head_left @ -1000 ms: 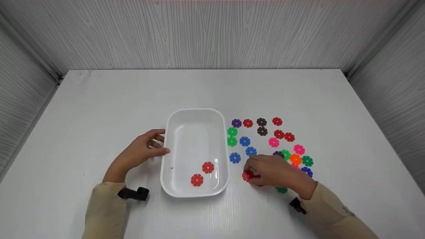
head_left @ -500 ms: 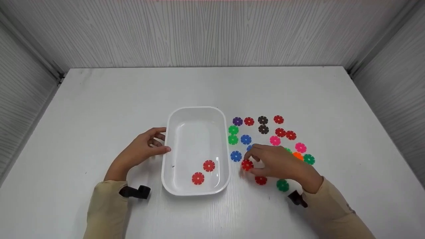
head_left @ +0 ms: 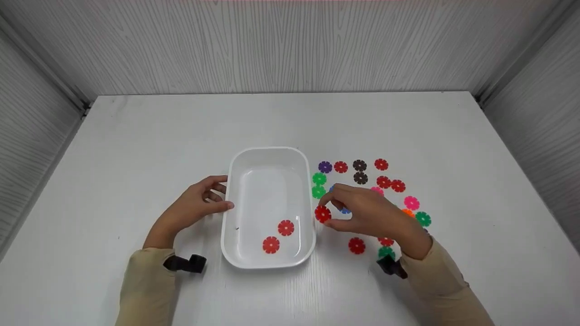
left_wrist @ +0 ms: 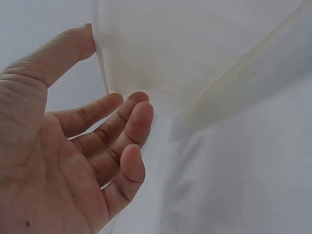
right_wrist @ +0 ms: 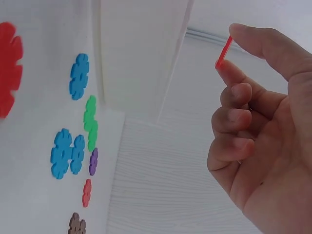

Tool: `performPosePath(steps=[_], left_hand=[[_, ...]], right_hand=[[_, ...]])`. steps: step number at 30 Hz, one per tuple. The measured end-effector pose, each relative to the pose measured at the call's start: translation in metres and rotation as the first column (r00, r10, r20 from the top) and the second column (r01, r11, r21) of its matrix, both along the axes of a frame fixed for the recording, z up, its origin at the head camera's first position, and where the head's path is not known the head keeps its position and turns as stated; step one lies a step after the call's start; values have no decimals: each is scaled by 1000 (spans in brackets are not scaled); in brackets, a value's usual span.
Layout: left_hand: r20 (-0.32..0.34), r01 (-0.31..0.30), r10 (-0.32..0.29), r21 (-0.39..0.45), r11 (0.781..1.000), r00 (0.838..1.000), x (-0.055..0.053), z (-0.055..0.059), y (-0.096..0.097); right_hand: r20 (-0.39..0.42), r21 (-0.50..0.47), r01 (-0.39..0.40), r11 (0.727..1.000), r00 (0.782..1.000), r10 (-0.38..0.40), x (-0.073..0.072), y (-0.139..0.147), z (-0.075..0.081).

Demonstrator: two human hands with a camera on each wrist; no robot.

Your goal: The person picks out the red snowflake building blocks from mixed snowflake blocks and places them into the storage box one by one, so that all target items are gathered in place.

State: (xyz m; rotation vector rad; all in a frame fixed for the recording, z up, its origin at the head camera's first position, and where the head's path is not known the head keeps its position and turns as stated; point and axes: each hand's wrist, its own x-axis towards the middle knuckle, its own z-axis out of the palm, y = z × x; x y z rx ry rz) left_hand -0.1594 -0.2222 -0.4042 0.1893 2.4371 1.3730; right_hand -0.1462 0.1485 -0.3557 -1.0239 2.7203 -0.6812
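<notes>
Between thumb and index finger, my right hand (head_left: 367, 210) pinches a red snowflake disc (head_left: 323, 214) by its edges, just beside the tray's right rim. In the right wrist view this red disc (right_wrist: 224, 52) appears edge-on, and the other fingers are curled. My left hand (head_left: 197, 206) holds the left rim of a white plastic tray (head_left: 229, 226), thumb on the rim and fingertips against the outer wall, as the left wrist view shows. Two red snowflake discs (head_left: 271, 245) lie flat on the tray's floor, near its front right.
Loose snowflake discs in several colours lie right of the tray, including green (head_left: 319, 192), purple (head_left: 325, 167), dark brown (head_left: 360, 178) and pink (head_left: 411, 203). My right hand partly covers some of them. Another red disc (head_left: 356, 246) lies in front. Panels (head_left: 281, 50) enclose the white table (head_left: 181, 131).
My right hand has lifted a red snowflake disc off the table and carried it left and away from me to the tray's right edge. The left hand keeps its hold on the tray.
</notes>
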Motion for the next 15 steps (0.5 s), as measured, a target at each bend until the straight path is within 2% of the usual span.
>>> performPosePath(steps=[7,15], left_hand=[[-3,-3,3,0,1000,1000,0,-2,-2],[1,0,0,-4,1000,1000,-1,-2,-1]], right_hand=[[-41,-54,-58,997,998,56,-3,-16,4],[-49,-69,-34,997,998,31,-9,-40,-4]])
